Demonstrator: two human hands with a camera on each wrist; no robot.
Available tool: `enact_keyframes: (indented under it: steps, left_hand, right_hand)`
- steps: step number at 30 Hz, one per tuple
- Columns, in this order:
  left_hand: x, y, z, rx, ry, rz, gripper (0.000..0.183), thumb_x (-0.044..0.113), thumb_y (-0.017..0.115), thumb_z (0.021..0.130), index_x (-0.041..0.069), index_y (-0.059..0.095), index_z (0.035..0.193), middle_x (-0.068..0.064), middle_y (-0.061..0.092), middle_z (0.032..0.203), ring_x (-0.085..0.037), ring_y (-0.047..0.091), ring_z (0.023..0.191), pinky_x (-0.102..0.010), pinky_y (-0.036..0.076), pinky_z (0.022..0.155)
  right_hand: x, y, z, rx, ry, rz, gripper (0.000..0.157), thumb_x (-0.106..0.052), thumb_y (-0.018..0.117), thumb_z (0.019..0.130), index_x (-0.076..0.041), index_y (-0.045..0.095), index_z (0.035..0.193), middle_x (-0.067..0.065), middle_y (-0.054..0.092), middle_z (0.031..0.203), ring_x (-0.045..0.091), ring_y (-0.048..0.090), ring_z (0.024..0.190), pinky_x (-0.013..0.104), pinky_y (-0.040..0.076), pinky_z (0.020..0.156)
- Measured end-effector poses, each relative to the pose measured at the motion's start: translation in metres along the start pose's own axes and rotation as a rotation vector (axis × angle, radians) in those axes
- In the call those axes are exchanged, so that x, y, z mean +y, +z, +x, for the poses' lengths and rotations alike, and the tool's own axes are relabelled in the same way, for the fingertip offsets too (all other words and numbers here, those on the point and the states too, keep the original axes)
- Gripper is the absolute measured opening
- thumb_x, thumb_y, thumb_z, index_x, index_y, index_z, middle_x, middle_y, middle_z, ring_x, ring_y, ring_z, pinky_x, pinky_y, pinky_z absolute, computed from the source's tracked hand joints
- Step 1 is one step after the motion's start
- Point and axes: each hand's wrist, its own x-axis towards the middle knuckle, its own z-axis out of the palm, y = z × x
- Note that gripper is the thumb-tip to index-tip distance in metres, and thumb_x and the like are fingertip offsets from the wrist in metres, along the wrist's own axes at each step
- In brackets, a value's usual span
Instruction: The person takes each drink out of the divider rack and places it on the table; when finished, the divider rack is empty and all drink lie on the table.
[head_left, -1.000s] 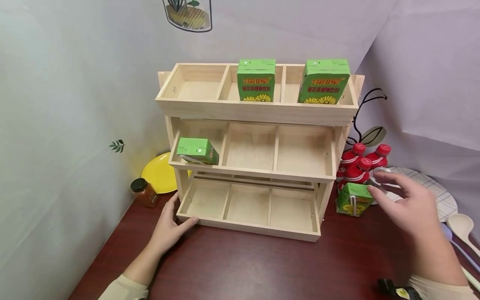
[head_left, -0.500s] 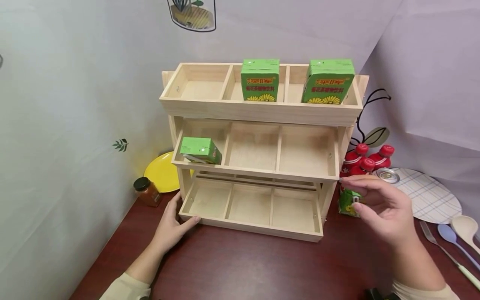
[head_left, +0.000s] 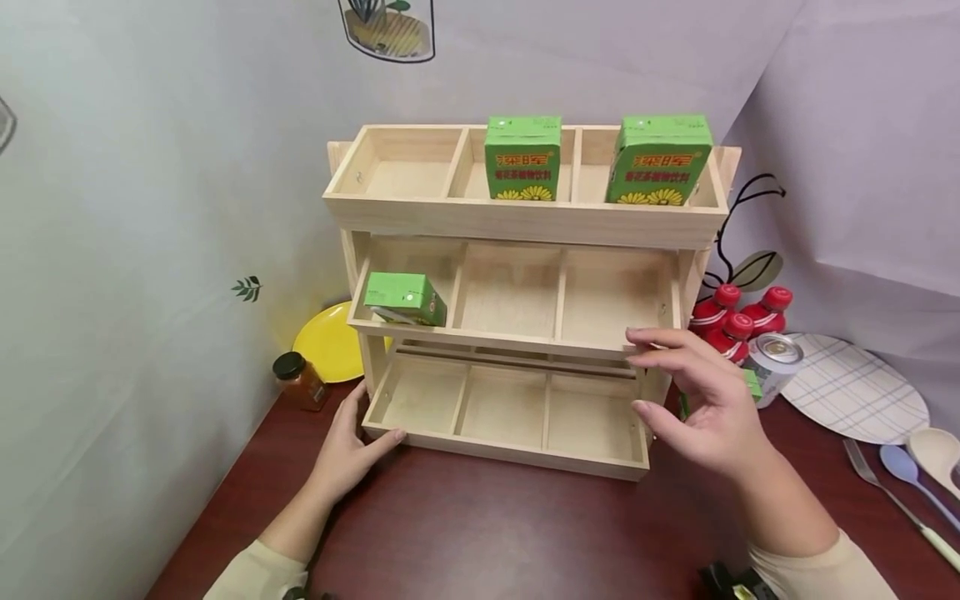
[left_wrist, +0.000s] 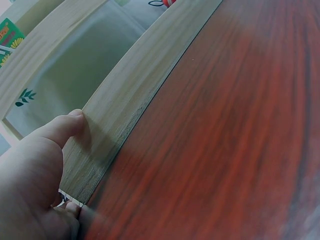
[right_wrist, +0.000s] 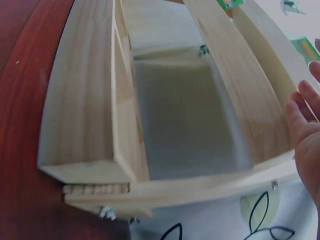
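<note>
A three-tier wooden display rack (head_left: 525, 221) with divided trays stands on the dark red table. My left hand (head_left: 352, 446) grips the left end of its bottom tray; in the left wrist view the thumb (left_wrist: 70, 125) lies on the front board. My right hand (head_left: 705, 400) hovers by the right end of the middle tray, fingers spread and nothing held. Green drink cartons fill some compartments: one carton (head_left: 522, 158) top middle, another carton (head_left: 660, 162) top right, and a third carton (head_left: 405, 297) at the left of the middle tray. A further carton (head_left: 752, 383) is mostly hidden behind my right hand.
At right stand red-capped bottles (head_left: 737, 333), a can (head_left: 776, 362), a checked plate (head_left: 855, 392), a fork (head_left: 885, 492) and spoons (head_left: 933, 454). A yellow plate (head_left: 326, 343) and a jar (head_left: 302, 382) are at left. Cloth-covered walls (head_left: 150, 208) close in behind and beside the rack.
My right hand has moved left, from over the carton beside the bottles to the rack's right end, its fingers still apart. The left hand has stayed on the bottom tray.
</note>
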Motion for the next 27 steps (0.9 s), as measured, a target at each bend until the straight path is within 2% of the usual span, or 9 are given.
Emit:
enact_keyframes:
  steps: [4, 8, 11, 12, 18, 24, 27]
  left_hand:
    - [0.003, 0.0, 0.0, -0.005, 0.011, 0.008, 0.1, 0.031, 0.084, 0.076, 0.017, 0.022, 0.154, -0.01, 0.033, 0.145, -0.022, 0.036, 0.13, -0.03, 0.037, 0.1]
    - [0.022, -0.002, -0.003, -0.006, 0.026, -0.012, 0.097, 0.024, 0.084, 0.077, 0.008, 0.024, 0.152, -0.017, 0.034, 0.144, -0.029, 0.037, 0.129, -0.04, 0.036, 0.101]
    - [0.035, -0.004, -0.004, -0.007, 0.023, -0.022, 0.096, 0.02, 0.084, 0.077, 0.002, 0.025, 0.151, -0.021, 0.035, 0.141, -0.033, 0.037, 0.128, -0.052, 0.033, 0.1]
    - [0.032, -0.004, -0.004, -0.008, 0.033, -0.015, 0.096, 0.021, 0.083, 0.078, 0.002, 0.024, 0.151, -0.022, 0.035, 0.141, -0.035, 0.036, 0.128, -0.052, 0.033, 0.101]
    - [-0.001, 0.0, 0.0, 0.008, 0.016, 0.0, 0.101, 0.034, 0.085, 0.075, 0.018, 0.024, 0.153, -0.013, 0.034, 0.144, -0.026, 0.034, 0.131, -0.047, 0.032, 0.103]
    - [-0.001, 0.0, -0.001, 0.016, 0.01, 0.004, 0.101, 0.035, 0.085, 0.074, 0.02, 0.024, 0.153, -0.009, 0.034, 0.145, -0.022, 0.034, 0.131, -0.048, 0.031, 0.103]
    - [-0.001, 0.0, -0.001, 0.019, 0.017, 0.005, 0.101, 0.035, 0.085, 0.074, 0.019, 0.024, 0.153, -0.009, 0.034, 0.145, -0.023, 0.035, 0.13, -0.047, 0.032, 0.103]
  right_hand:
    - [-0.003, 0.007, 0.013, -0.061, 0.034, -0.117, 0.034, 0.006, 0.076, 0.073, 0.012, 0.066, 0.105, 0.031, 0.058, 0.114, 0.035, 0.056, 0.111, 0.029, 0.043, 0.097]
    - [-0.003, 0.015, 0.025, -0.148, 0.039, -0.241, 0.04, 0.006, 0.077, 0.069, 0.002, 0.069, 0.108, 0.023, 0.062, 0.113, 0.034, 0.058, 0.107, 0.029, 0.043, 0.096]
    - [-0.001, 0.02, 0.031, -0.177, 0.03, -0.261, 0.043, 0.008, 0.077, 0.066, 0.0, 0.069, 0.107, 0.022, 0.063, 0.112, 0.034, 0.059, 0.105, 0.029, 0.043, 0.096]
    - [-0.001, 0.022, 0.033, -0.18, 0.031, -0.262, 0.043, 0.008, 0.077, 0.066, -0.001, 0.069, 0.107, 0.022, 0.063, 0.112, 0.034, 0.059, 0.105, 0.029, 0.043, 0.096]
    - [0.005, 0.032, 0.044, -0.204, 0.021, -0.299, 0.039, 0.005, 0.077, 0.067, -0.002, 0.07, 0.105, 0.019, 0.065, 0.109, 0.032, 0.061, 0.101, 0.029, 0.043, 0.095]
    - [0.01, 0.046, 0.054, -0.227, 0.037, -0.293, 0.035, 0.006, 0.077, 0.067, -0.001, 0.07, 0.1, 0.013, 0.067, 0.109, 0.031, 0.063, 0.099, 0.028, 0.045, 0.093]
    - [0.012, 0.053, 0.059, -0.223, 0.057, -0.271, 0.033, 0.006, 0.076, 0.068, -0.001, 0.07, 0.1, 0.015, 0.067, 0.107, 0.031, 0.063, 0.099, 0.028, 0.045, 0.093]
